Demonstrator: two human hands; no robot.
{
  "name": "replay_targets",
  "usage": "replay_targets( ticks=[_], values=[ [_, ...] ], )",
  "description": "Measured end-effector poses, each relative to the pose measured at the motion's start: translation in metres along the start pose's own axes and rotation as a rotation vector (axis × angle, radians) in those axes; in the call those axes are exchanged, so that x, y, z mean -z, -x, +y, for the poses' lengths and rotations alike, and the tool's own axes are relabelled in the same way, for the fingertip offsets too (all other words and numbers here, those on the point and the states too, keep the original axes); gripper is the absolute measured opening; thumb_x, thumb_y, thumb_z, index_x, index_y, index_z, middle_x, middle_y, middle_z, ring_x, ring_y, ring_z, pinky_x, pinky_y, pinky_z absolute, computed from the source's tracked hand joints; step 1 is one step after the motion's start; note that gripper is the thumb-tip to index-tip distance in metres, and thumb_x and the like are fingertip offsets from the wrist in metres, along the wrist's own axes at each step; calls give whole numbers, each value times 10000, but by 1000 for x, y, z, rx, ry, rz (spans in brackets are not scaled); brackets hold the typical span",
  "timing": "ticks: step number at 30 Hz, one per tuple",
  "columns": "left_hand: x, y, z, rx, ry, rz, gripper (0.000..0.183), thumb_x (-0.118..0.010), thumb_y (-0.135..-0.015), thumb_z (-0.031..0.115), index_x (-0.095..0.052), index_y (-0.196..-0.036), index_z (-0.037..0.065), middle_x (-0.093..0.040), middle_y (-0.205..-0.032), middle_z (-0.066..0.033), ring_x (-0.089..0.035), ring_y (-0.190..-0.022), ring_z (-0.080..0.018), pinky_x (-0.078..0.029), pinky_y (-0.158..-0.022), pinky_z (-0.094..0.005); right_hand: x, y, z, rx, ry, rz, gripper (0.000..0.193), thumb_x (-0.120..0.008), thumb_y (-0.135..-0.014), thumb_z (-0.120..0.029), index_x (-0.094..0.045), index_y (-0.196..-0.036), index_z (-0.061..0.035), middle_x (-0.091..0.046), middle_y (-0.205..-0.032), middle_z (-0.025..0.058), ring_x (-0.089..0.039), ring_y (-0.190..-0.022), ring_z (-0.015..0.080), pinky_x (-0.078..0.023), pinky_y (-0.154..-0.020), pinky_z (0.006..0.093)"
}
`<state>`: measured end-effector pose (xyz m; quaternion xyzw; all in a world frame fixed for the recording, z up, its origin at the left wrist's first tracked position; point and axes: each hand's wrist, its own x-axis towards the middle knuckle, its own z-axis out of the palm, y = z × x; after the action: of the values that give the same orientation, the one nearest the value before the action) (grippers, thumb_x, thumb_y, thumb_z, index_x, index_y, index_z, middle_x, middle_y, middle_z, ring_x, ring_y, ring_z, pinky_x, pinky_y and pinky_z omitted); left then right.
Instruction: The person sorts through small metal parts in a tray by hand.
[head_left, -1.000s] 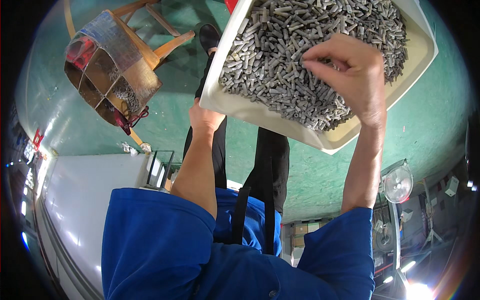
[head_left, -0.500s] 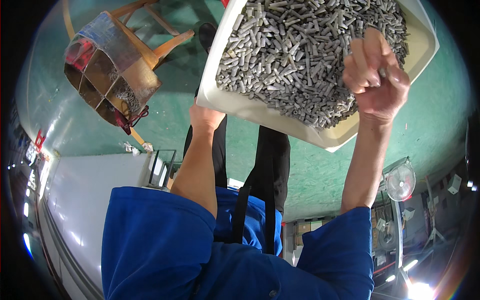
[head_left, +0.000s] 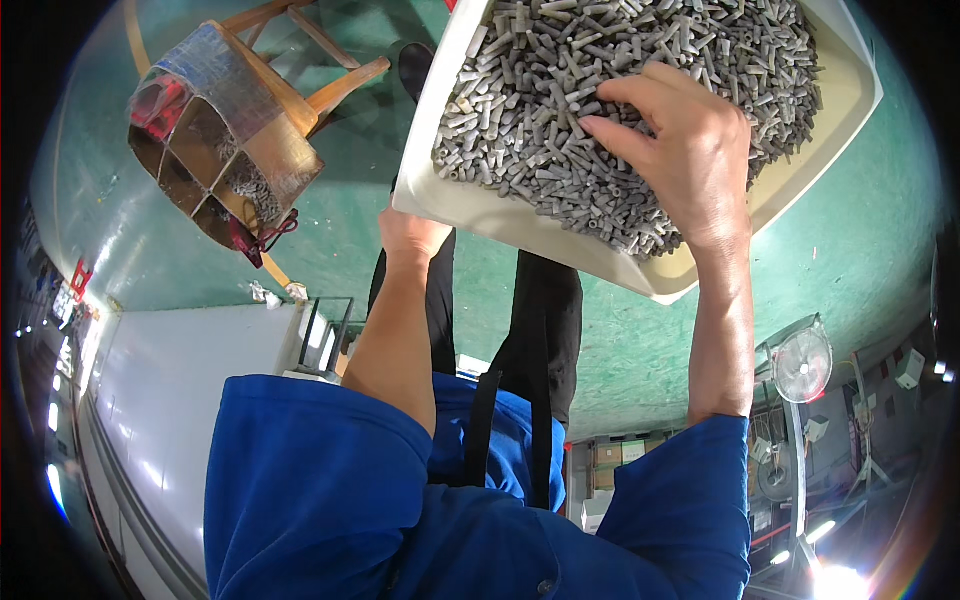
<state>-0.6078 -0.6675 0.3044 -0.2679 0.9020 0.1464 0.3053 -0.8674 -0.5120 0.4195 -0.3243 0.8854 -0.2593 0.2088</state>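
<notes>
A cream plastic tub point(head_left: 450, 199) is filled with a heap of small grey tubular pieces point(head_left: 545, 110), some with a hollow end showing. At its near left corner my left hand point(head_left: 412, 234) grips the wall, its fingertips hidden beneath the tub. My right hand point(head_left: 690, 150) is over the heap, palm down. Its thumb and forefinger point left and stand apart, close to the pieces below them. Whether the fingertips touch a piece is unclear, and the other fingers are mostly hidden behind the hand.
Left of the tub is a wooden stool point(head_left: 325, 98) with a divided cardboard box point(head_left: 270, 165); some compartments hold grey pieces and red items. A white panel point(head_left: 180, 400) lies at lower left. A fan point(head_left: 802, 366) stands at right on the green floor point(head_left: 630, 350).
My right hand has come down and left from a curled, raised pose at the tub's right side, where a small piece showed at its fingers. The left hand stays put.
</notes>
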Motion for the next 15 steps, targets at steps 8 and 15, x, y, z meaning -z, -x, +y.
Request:
replay_targets(
  ticks=[8,15],
  values=[
    [-5,1,-7,-32,-64,-46,275,-566,-695,306,-589,-925,157,-624,-874,-76,-594,-811,-270,-492,-671,-361,0,-1,-5,15,13,8,190,-699,-626,-176,-636,-788,-100,-568,-710,19,-588,-632,212,-472,-552,306],
    [-7,4,-4,-25,-64,-39,262,-580,-678,300,-595,-899,160,-626,-858,-68,-599,-775,-272,-494,-645,-367,-5,1,-3,80,26,39,198,-692,-624,-159,-621,-798,-98,-563,-709,29,-579,-622,218,-467,-547,308]
  ],
)
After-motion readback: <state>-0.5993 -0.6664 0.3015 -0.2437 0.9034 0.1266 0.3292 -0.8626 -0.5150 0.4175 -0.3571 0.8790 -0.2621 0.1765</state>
